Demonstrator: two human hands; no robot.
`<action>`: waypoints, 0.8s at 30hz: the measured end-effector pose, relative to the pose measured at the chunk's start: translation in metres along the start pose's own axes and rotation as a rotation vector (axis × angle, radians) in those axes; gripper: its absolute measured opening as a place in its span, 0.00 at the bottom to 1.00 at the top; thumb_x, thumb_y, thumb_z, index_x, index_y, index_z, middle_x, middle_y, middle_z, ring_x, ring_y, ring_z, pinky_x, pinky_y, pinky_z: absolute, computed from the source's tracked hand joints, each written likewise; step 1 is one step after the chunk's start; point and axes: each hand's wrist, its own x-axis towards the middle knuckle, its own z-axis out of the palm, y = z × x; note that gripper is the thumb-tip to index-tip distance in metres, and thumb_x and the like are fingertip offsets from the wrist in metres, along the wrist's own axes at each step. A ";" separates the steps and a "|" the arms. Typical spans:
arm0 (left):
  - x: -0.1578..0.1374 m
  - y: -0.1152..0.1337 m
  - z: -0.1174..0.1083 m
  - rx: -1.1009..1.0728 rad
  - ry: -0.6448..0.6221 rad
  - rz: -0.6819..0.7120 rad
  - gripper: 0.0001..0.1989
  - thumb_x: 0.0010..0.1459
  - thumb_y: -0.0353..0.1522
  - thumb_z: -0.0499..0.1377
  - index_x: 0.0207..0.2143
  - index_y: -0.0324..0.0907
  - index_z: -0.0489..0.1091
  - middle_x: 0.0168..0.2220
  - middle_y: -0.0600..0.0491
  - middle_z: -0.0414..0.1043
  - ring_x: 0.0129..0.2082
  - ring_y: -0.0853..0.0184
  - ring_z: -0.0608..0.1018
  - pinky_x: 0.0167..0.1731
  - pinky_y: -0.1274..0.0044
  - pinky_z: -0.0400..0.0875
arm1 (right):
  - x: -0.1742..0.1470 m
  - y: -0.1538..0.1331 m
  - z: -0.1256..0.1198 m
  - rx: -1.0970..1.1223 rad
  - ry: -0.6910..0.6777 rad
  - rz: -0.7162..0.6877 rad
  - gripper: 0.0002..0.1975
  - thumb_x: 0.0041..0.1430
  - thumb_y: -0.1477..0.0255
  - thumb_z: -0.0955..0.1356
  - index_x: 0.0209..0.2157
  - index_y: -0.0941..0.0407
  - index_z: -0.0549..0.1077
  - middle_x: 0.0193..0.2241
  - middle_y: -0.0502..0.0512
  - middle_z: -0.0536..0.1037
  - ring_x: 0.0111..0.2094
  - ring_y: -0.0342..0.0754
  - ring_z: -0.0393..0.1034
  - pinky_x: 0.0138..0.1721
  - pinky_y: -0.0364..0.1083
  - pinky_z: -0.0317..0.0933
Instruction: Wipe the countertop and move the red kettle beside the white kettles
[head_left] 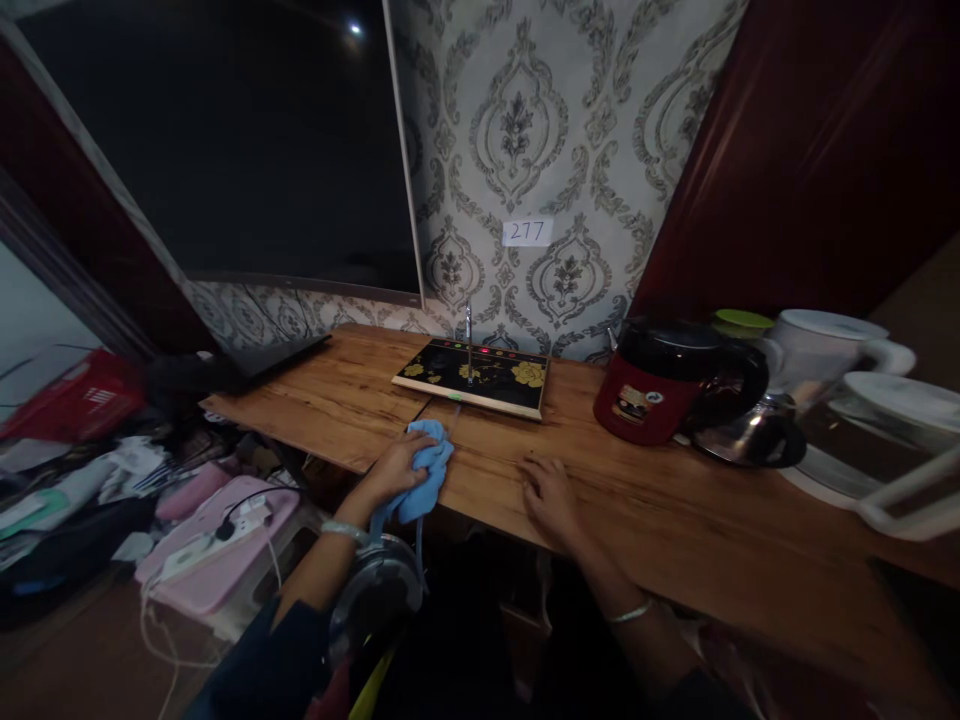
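A light blue cloth [429, 485] is bunched under my left hand [399, 468], which grips it near the front edge of the wooden tabletop [480, 465]. Part of the cloth hangs over that edge. My right hand [550, 498] rests on the wood farther right, fingers loosely spread, with nothing in it. Behind the cloth sits a flat black panel [491, 374] with gold flowers, small lit lights and a thin upright metal spout [469, 345].
On the right stand a red and black kettle [649, 385], a metal teapot [746, 435] and clear pitchers [877, 435]. A large dark screen [225, 130] hangs at left. Below it, a pink-lidded box [225, 550] carries a power strip and cables. A slim black object [281, 360] lies at the table's left end.
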 end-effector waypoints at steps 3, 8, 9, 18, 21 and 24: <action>-0.034 0.007 -0.010 -0.050 -0.001 -0.038 0.30 0.39 0.25 0.57 0.48 0.45 0.75 0.55 0.47 0.72 0.56 0.54 0.73 0.58 0.61 0.65 | -0.001 0.003 0.001 -0.003 -0.007 -0.003 0.19 0.55 0.76 0.61 0.46 0.56 0.77 0.50 0.61 0.75 0.52 0.57 0.63 0.55 0.60 0.57; -0.076 0.003 -0.037 -0.221 0.107 -0.164 0.23 0.41 0.29 0.55 0.42 0.45 0.77 0.45 0.49 0.79 0.48 0.55 0.79 0.51 0.63 0.73 | -0.003 0.004 0.002 -0.030 -0.017 0.000 0.19 0.56 0.75 0.61 0.45 0.57 0.78 0.50 0.61 0.75 0.52 0.57 0.64 0.55 0.59 0.57; -0.078 0.000 -0.046 -0.237 0.168 -0.199 0.22 0.43 0.30 0.55 0.42 0.44 0.77 0.43 0.49 0.80 0.45 0.55 0.80 0.49 0.64 0.75 | -0.003 0.003 0.002 -0.029 -0.017 0.004 0.19 0.56 0.75 0.61 0.45 0.56 0.78 0.50 0.61 0.75 0.52 0.57 0.64 0.55 0.59 0.57; 0.020 -0.040 -0.101 0.044 0.295 -0.119 0.29 0.45 0.42 0.63 0.52 0.45 0.73 0.55 0.45 0.72 0.59 0.50 0.69 0.60 0.59 0.61 | -0.002 0.003 0.002 -0.021 -0.020 0.023 0.19 0.55 0.74 0.61 0.44 0.54 0.78 0.50 0.60 0.75 0.52 0.57 0.65 0.54 0.60 0.58; 0.048 -0.059 -0.079 0.183 0.178 -0.212 0.32 0.44 0.44 0.66 0.53 0.47 0.72 0.59 0.45 0.67 0.62 0.47 0.64 0.60 0.56 0.58 | -0.002 0.004 0.004 -0.023 -0.010 0.027 0.19 0.54 0.75 0.61 0.43 0.54 0.78 0.50 0.60 0.75 0.52 0.57 0.65 0.54 0.59 0.59; 0.059 -0.076 -0.048 0.238 0.099 -0.298 0.31 0.49 0.46 0.63 0.55 0.46 0.71 0.60 0.43 0.65 0.61 0.49 0.66 0.58 0.59 0.60 | -0.002 0.003 0.004 -0.011 -0.011 0.026 0.19 0.55 0.75 0.61 0.44 0.54 0.78 0.50 0.60 0.75 0.53 0.57 0.65 0.55 0.58 0.58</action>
